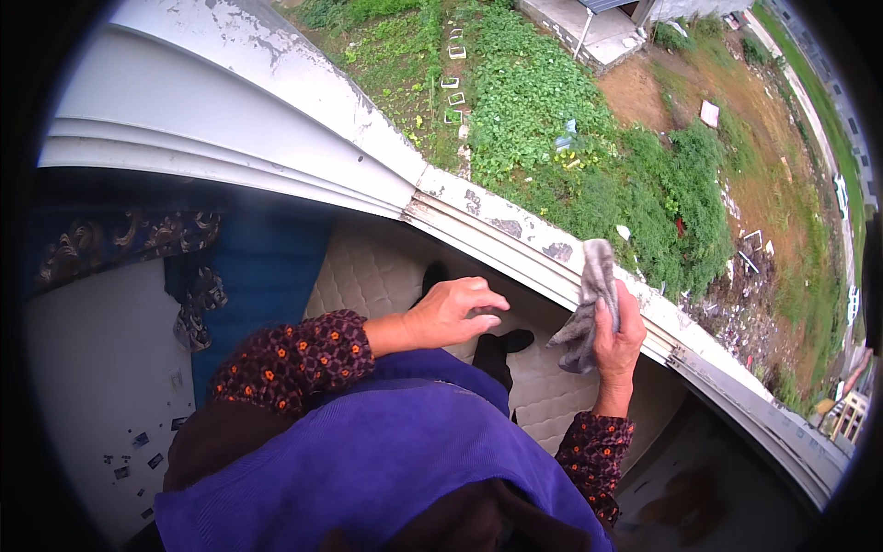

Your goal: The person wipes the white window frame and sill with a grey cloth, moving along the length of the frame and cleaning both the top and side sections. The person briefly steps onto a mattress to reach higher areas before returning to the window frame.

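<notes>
In my right hand (619, 339) is a grey, stained cloth (589, 313), pinched between thumb and fingers. Part of it sticks up past the fingertips and the rest droops to the left. It hangs over the white window frame (543, 269), whose paint is worn and flaking along the outer ledge. My left hand (449, 311) hovers in front of my body with fingers apart and bent a little, holding nothing. Between the left hand and the cloth there is a gap.
I stand on a quilted cream mattress (543, 405), a dark shoe (518, 340) showing below. A blue curtain (262, 267) hangs at the left, near a white panel (92, 368). Beyond the frame the ground drops far down to a green vegetable garden (538, 110).
</notes>
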{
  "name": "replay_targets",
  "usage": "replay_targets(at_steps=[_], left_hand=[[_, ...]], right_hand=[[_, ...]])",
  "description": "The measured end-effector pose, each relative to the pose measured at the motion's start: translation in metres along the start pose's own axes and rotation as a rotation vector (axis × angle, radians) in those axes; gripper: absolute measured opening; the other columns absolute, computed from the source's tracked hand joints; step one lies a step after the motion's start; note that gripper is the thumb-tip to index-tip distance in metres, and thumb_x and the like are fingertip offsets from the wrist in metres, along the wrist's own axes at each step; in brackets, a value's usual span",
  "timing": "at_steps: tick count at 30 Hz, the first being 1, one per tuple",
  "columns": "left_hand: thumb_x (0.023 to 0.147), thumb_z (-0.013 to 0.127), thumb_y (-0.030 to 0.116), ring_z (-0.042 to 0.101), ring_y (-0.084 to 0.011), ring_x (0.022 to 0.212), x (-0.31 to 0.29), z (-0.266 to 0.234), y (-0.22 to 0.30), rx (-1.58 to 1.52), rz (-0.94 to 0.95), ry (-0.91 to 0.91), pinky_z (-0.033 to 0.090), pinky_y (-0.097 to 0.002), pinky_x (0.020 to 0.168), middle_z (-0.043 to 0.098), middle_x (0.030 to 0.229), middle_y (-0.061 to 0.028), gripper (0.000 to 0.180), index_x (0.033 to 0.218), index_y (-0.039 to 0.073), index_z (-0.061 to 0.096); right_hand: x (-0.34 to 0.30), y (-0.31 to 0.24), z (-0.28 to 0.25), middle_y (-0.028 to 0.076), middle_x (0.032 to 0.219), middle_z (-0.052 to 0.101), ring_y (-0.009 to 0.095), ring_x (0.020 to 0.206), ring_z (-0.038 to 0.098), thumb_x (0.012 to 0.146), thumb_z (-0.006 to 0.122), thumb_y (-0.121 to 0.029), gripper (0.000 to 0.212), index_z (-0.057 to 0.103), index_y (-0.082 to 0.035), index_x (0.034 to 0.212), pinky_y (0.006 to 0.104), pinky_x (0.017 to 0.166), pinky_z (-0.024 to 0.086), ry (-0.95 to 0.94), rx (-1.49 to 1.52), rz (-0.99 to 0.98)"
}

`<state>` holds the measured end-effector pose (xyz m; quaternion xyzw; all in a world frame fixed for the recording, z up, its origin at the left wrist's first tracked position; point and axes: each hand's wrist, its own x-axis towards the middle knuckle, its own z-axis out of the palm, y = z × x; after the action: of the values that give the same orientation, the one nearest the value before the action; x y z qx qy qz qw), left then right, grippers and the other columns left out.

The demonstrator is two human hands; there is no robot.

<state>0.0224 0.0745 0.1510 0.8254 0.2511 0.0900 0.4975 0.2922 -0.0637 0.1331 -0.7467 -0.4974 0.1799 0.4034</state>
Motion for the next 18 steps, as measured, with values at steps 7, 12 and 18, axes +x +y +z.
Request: replay_targets(at_steps=[7,12,18], left_hand=[[0.088,0.069,0.007,0.061,-0.0156,0.069,-0.085,-0.043,-0.060,0.007,-0.409,0.129,0.050,-0.0297,0.063,0.061,0.082,-0.0064,0.019,0.107,0.006,0.073],[0.088,0.068,0.004,0.061,-0.0144,0.068,-0.111,-0.074,-0.076,0.058,-0.458,0.158,0.050,-0.0281,0.063,0.062,0.084,-0.0055,0.020,0.107,0.005,0.072],[0.087,0.071,0.000,0.064,-0.0153,0.079,-0.139,-0.137,-0.069,0.105,-0.445,0.504,0.052,-0.0275,0.071,0.065,0.091,-0.0068,0.024,0.111,0.005,0.071]], right_hand=[[0.075,-0.044,0.128,0.014,0.097,0.063,0.035,0.082,0.066,0.083,0.072,-0.014,0.033,0.066,-0.012,0.115,0.0419,0.070,0.054,-0.216,-0.149,-0.150],[0.086,-0.024,0.230,0.018,0.098,0.058,0.037,0.082,0.065,0.079,0.073,-0.022,0.024,0.064,-0.010,0.098,0.0476,0.068,0.055,-0.421,-0.366,-0.173],[0.098,-0.051,0.294,0.020,0.099,0.058,0.037,0.082,0.066,0.079,0.071,-0.019,0.018,0.065,-0.007,0.091,0.0472,0.068,0.055,-0.386,-0.290,-0.147]])
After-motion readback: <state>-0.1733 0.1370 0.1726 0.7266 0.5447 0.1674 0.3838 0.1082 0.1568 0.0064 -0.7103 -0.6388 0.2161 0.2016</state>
